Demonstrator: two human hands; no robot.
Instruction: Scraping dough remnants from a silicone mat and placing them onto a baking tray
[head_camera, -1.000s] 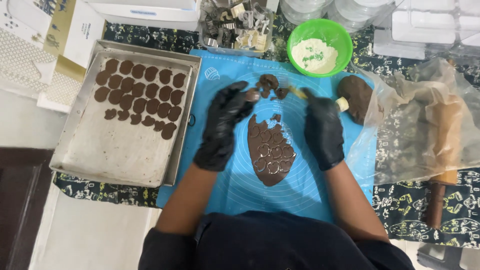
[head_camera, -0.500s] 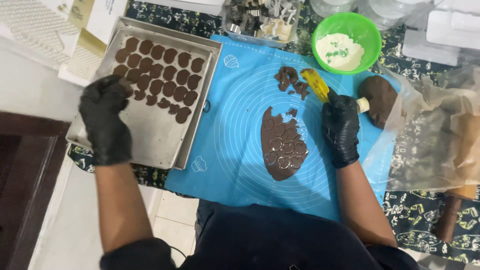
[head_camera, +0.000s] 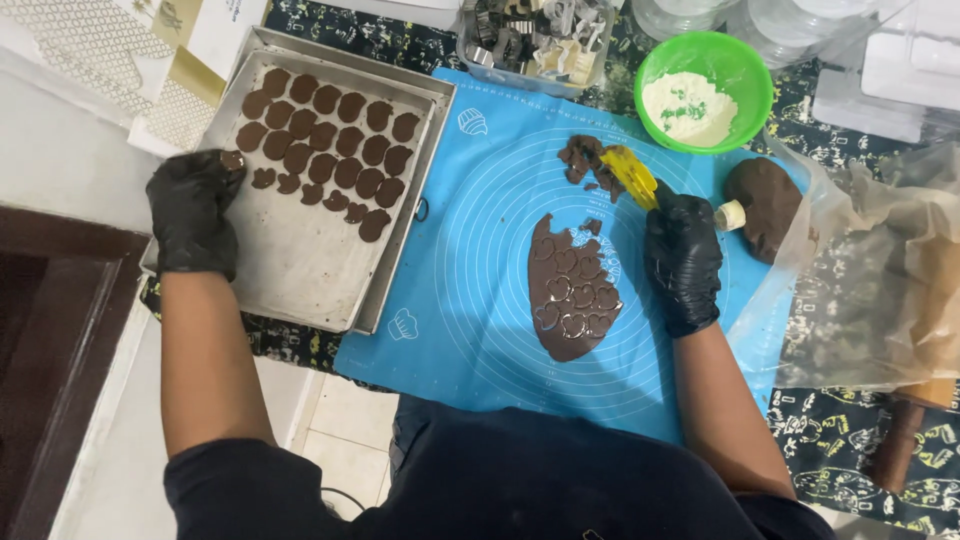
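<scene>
My left hand (head_camera: 190, 212), in a black glove, is at the left edge of a metal baking tray (head_camera: 300, 280) and holds a small chocolate dough cut-out (head_camera: 232, 159) at its fingertips. Several rows of dark dough cut-outs (head_camera: 330, 135) lie on the tray. My right hand (head_camera: 683, 255), also gloved, grips a yellow spatula (head_camera: 630, 175) over a blue silicone mat (head_camera: 480, 250). A rolled-out sheet of chocolate dough (head_camera: 570, 290) with heart-shaped cuts lies just left of that hand. Dough scraps (head_camera: 585, 160) sit by the spatula's blade.
A green bowl of flour (head_camera: 705, 85) stands at the mat's far edge, with a clear box of metal cutters (head_camera: 535, 40) to its left. A ball of dough (head_camera: 765, 200) rests on a clear plastic bag (head_camera: 870, 270) at the right. A wooden rolling pin (head_camera: 900, 440) lies below it.
My left hand has moved from the dough on the mat across to the tray's left side, carrying a cut-out. The right hand stays by the dough with the spatula.
</scene>
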